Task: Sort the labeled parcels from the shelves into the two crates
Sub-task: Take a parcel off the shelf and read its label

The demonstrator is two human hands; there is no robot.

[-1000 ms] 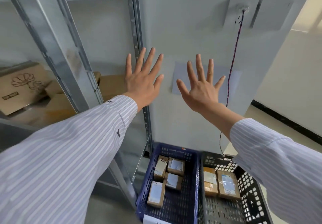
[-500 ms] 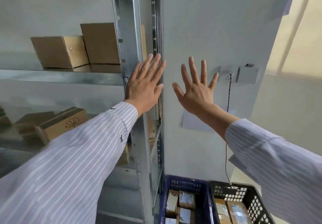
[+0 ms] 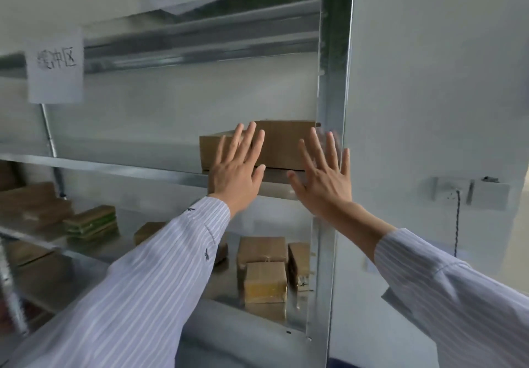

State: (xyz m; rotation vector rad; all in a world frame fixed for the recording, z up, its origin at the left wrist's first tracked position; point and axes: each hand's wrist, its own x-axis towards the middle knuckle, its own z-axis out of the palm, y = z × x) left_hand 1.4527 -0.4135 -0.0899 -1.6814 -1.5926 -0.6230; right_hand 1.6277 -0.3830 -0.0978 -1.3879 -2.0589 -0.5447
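On the upper shelf (image 3: 128, 166), two boxes are set side by side just left of the upright post (image 3: 335, 81), the smaller box (image 3: 210, 150) at the left and the larger box (image 3: 286, 144) against the post, while a paper sign (image 3: 55, 64) is hung from the beam (image 3: 200, 41) above, well to the left. The left grip (image 3: 236, 176) is held before the smaller box and the right grip (image 3: 323, 184) before the larger box and the post; contact cannot be told. On the shelf below (image 3: 221, 286), three parcels (image 3: 264, 281) are grouped beside the post, a flat stack (image 3: 91, 221) is laid far to the left, and a wall socket (image 3: 449, 193) is mounted right of the post.
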